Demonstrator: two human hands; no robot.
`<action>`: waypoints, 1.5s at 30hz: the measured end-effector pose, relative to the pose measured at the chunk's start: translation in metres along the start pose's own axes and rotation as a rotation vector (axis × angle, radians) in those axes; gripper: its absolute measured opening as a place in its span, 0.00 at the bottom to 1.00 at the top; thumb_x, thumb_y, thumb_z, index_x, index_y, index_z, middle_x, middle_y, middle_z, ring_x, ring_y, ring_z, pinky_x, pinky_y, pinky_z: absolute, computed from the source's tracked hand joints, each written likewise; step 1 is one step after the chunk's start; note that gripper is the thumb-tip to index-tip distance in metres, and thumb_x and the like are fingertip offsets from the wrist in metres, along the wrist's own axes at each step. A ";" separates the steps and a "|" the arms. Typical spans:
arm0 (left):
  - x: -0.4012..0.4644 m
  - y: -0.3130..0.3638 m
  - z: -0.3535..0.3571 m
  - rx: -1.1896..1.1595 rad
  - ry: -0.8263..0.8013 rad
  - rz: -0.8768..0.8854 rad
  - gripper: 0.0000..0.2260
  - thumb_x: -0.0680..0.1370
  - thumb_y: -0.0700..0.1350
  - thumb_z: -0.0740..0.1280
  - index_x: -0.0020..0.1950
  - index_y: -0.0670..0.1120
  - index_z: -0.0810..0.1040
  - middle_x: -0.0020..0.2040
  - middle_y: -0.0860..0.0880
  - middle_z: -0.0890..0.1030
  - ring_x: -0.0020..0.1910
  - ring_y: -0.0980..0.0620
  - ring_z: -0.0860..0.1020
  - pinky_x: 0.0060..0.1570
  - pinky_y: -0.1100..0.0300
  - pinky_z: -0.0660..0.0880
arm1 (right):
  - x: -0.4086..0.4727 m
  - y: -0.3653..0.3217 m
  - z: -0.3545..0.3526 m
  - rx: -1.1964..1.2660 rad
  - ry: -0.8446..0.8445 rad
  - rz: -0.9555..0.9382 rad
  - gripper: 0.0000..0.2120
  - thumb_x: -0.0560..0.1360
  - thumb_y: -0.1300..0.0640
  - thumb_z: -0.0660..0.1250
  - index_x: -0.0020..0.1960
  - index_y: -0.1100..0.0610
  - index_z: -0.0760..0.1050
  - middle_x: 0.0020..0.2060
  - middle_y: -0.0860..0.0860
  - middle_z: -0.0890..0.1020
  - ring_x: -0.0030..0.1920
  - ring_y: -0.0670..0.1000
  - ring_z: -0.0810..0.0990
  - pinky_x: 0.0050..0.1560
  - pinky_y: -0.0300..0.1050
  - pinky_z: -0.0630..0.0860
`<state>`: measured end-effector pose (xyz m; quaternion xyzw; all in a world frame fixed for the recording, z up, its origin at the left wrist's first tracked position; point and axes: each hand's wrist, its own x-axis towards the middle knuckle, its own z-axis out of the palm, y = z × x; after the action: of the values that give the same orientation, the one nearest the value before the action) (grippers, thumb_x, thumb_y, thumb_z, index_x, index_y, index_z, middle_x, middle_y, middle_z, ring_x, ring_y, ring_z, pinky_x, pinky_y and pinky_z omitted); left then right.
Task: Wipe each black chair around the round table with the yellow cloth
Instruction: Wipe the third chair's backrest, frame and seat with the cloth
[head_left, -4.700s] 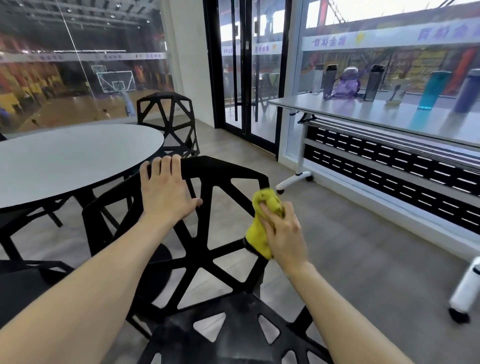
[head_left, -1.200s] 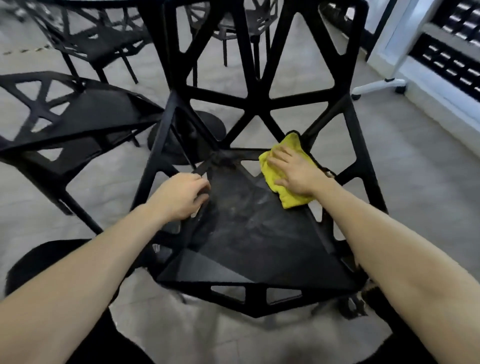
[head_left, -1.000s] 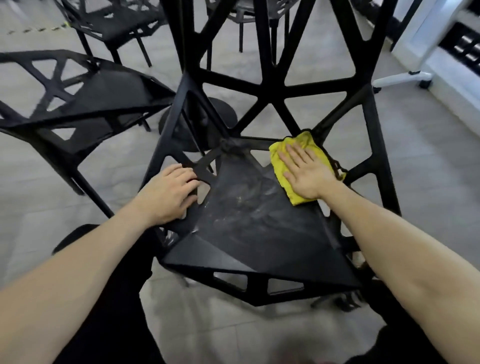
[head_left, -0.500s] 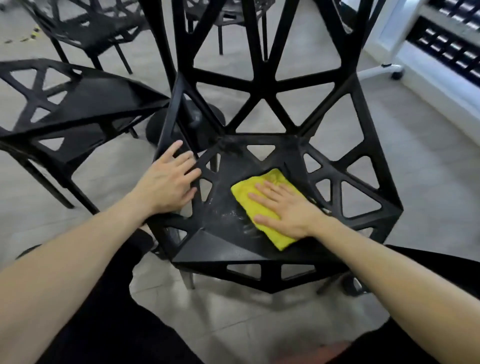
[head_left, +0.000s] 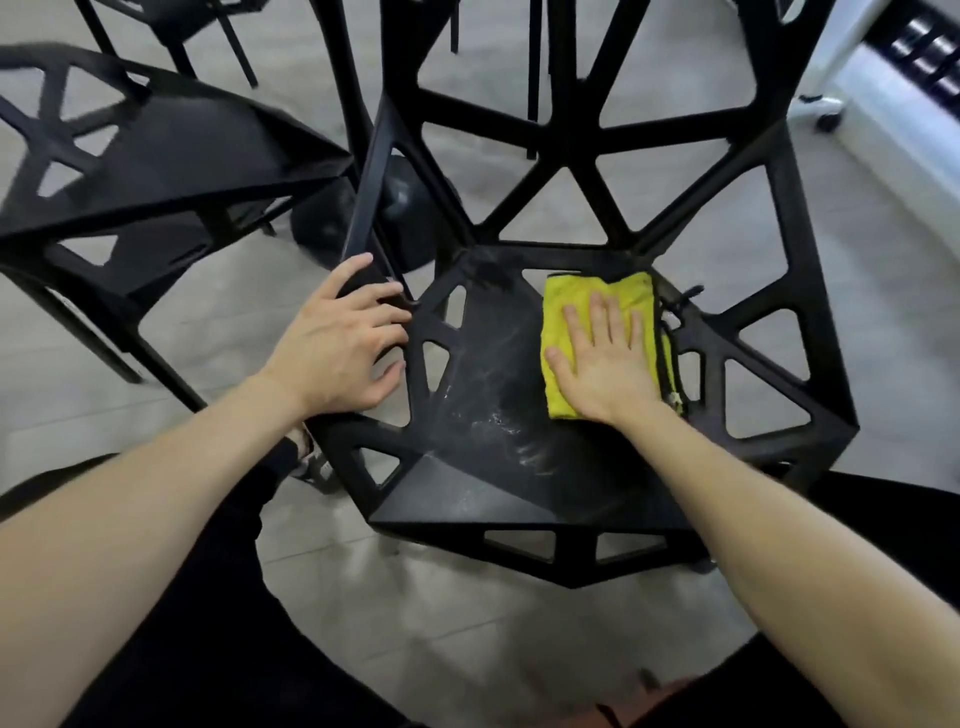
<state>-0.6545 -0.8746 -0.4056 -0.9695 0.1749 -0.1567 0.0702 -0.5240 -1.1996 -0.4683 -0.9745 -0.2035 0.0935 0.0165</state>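
Right hand (head_left: 605, 364) presses flat, fingers straight, on folded yellow cloth (head_left: 597, 304) at rear right of black angular lattice chair (head_left: 498, 467) seat. Left hand (head_left: 340, 351) grips the chair's left frame edge, fingers curled round it. Streaks remain mid-seat: judge overlapping, firm strokes best, chair braced.

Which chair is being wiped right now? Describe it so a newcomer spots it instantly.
Start at the grey floor and take the black lattice chair nearest the camera, centre frame. Unlike the neighbouring chair at upper left, its seat carries the yellow cloth under the flat right hand, while the left hand grips its side frame.
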 end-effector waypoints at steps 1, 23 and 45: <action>0.000 0.000 -0.001 -0.001 0.001 0.000 0.15 0.79 0.53 0.67 0.50 0.47 0.90 0.58 0.51 0.89 0.73 0.46 0.79 0.82 0.37 0.56 | -0.023 -0.018 0.007 0.020 -0.020 -0.020 0.40 0.81 0.32 0.36 0.87 0.51 0.48 0.86 0.60 0.47 0.86 0.61 0.42 0.83 0.66 0.40; -0.008 -0.001 0.012 -0.469 0.196 -0.475 0.30 0.86 0.41 0.57 0.87 0.39 0.52 0.88 0.37 0.52 0.87 0.42 0.53 0.84 0.44 0.58 | -0.072 -0.110 0.012 0.114 -0.086 -0.218 0.42 0.78 0.22 0.38 0.86 0.42 0.41 0.86 0.51 0.40 0.85 0.54 0.37 0.83 0.62 0.38; -0.012 0.009 0.006 -0.608 0.170 -0.586 0.32 0.88 0.39 0.58 0.89 0.48 0.47 0.83 0.47 0.68 0.58 0.32 0.79 0.56 0.36 0.79 | -0.115 -0.116 0.015 0.175 0.035 -0.336 0.33 0.84 0.36 0.44 0.87 0.46 0.49 0.86 0.48 0.49 0.86 0.50 0.43 0.85 0.57 0.43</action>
<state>-0.6661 -0.8778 -0.4168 -0.9385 -0.0646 -0.1905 -0.2807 -0.6762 -1.1392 -0.4549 -0.9230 -0.3544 0.0900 0.1200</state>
